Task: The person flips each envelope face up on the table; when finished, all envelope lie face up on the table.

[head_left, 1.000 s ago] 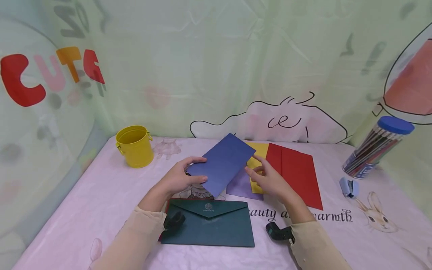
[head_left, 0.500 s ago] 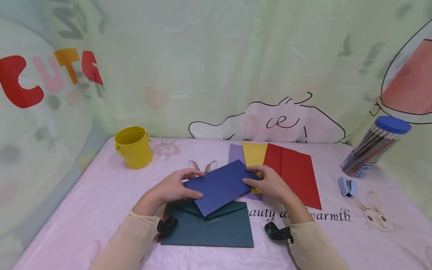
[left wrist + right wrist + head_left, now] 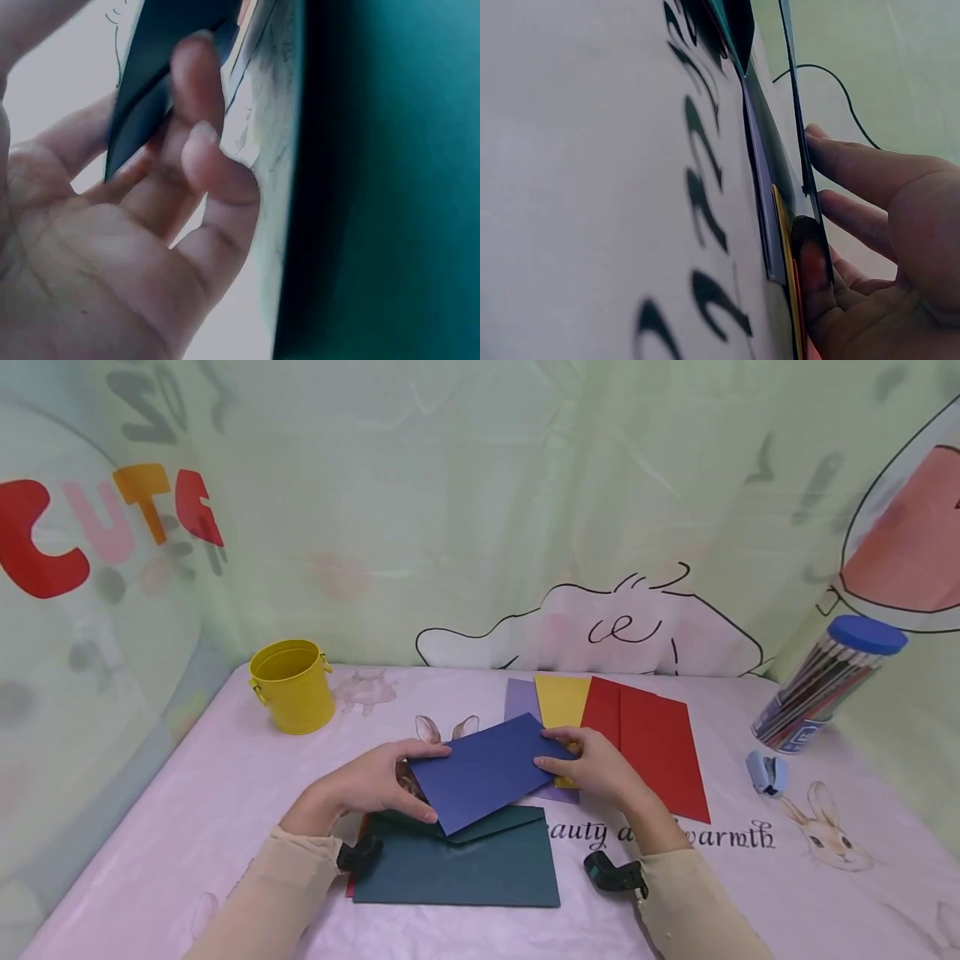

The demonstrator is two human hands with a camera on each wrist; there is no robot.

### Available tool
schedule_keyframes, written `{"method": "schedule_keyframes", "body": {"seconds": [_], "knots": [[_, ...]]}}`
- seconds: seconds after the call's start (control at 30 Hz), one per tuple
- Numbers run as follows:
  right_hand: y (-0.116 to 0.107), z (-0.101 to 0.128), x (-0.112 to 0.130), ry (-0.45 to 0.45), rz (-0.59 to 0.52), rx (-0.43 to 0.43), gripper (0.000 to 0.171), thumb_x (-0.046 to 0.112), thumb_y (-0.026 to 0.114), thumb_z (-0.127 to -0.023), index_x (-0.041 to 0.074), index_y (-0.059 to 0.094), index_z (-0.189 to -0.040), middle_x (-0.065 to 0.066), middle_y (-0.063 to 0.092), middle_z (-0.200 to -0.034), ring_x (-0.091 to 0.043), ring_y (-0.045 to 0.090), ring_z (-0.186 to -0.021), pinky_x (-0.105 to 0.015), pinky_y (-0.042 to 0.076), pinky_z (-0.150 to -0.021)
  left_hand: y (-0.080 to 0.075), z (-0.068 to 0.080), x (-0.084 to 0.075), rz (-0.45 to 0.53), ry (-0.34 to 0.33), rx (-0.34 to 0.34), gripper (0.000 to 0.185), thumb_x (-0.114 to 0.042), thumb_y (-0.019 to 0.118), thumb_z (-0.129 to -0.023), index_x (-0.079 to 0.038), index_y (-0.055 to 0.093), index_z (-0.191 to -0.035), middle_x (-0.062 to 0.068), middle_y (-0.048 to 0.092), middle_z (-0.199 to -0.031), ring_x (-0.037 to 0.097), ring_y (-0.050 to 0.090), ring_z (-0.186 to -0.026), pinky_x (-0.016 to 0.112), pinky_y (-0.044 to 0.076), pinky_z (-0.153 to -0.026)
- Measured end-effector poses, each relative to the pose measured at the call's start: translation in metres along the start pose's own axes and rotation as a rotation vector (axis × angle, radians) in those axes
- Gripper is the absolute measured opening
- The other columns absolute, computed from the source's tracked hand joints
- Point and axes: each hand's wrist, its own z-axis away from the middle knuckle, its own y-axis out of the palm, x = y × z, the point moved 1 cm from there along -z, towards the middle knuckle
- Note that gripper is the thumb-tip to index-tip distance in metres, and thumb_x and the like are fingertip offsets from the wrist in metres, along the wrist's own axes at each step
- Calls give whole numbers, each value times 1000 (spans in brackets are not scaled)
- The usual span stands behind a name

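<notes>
A plain blue envelope (image 3: 487, 768) is held aslant above the table, its near corner overlapping a dark green envelope (image 3: 457, 877) in the head view. My left hand (image 3: 367, 785) holds its left end, index finger at the upper edge and thumb at the lower left corner. In the left wrist view the other fingers curl behind the blue envelope (image 3: 142, 82), whose underside shows a fold line. At the opposite end, my right hand (image 3: 600, 768) pinches the right corner between thumb and fingers. The green envelope lies flat with its pointed flap towards the back, a red edge showing beneath it.
Behind the right hand lie a purple envelope (image 3: 521, 697), a yellow one (image 3: 562, 697) and red ones (image 3: 660, 752), overlapping. A yellow bucket (image 3: 292, 689) stands back left. At right are a tub of pencils (image 3: 828, 685) with a blue lid and a small light-blue stapler-like object (image 3: 767, 773).
The blue envelope has come down and nearer, turning flatter. My right hand has taken hold of its right corner. The left thumb has slid from its face to its edge.
</notes>
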Motion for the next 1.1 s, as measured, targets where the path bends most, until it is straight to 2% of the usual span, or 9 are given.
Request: {"method": "schedule_keyframes", "body": {"seconds": [0.17,0.37,0.53,0.63,0.73,0.83,0.93,1.0,1.1], "knots": [[-1,-1,0,2,6,3,56,33,77,-89,10,62,-138,-22,53,-135,-41,48,-123,-46,55,-88,0,-1,0,-13,12,1,76,-22,87,-81,-9,52,-147,12,56,-138,23,65,-98,34,53,-85],[-1,-1,-1,6,-9,3,56,35,76,-91,9,61,-139,-23,54,-135,-42,49,-123,-47,54,-89,-3,0,-1,-78,18,-28,67,-40,78,-88,-9,56,-144,6,67,-118,20,64,-96,34,52,-79],[-1,0,0,16,-28,8,57,36,75,-91,9,61,-140,-24,52,-139,-44,47,-126,-49,54,-90,-3,0,1,-126,17,-78,59,-45,71,-93,-10,62,-140,8,63,-129,22,62,-104,37,52,-84],[-2,0,0,30,-40,12,57,38,74,-92,10,61,-140,-24,51,-139,-44,46,-127,-49,54,-90,-3,0,4,-150,19,-142,49,-44,68,-96,-11,68,-133,7,58,-136,25,57,-116,44,48,-96],[-2,0,1,42,-62,10,58,44,70,-93,11,60,-140,-22,52,-137,-42,47,-126,-48,54,-89,-4,-2,5,-177,30,-211,42,-42,64,-98,-10,73,-124,5,61,-128,25,55,-118,48,44,-102],[-4,0,2,51,-141,3,57,48,64,-96,14,58,-141,-21,54,-128,-39,53,-116,-42,55,-86,-5,-4,4,-195,-1,-286,43,-47,59,-100,-7,77,-97,0,62,-91,20,58,-95,40,49,-84],[-6,0,2,24,-253,5,61,46,65,-97,14,48,-146,-20,53,-131,-37,56,-115,-39,54,-86,-4,-5,2,-176,-47,-401,59,-55,54,-100,-5,60,-69,1,44,-66,20,56,-82,35,41,-70],[-6,0,2,-17,-308,-1,62,41,68,-96,14,45,-146,-19,53,-136,-37,55,-120,-41,53,-89,-4,-5,0,-158,-46,-485,61,-57,52,-99,-6,59,-68,2,47,-65,21,58,-85,35,42,-72],[-6,0,0,-47,-360,-28,60,35,70,-95,12,45,-145,-16,58,-136,-35,56,-122,-45,52,-93,-3,-6,-2,-160,50,-588,48,-50,53,-102,-7,66,-84,4,51,-70,24,59,-90,39,44,-76]]}}
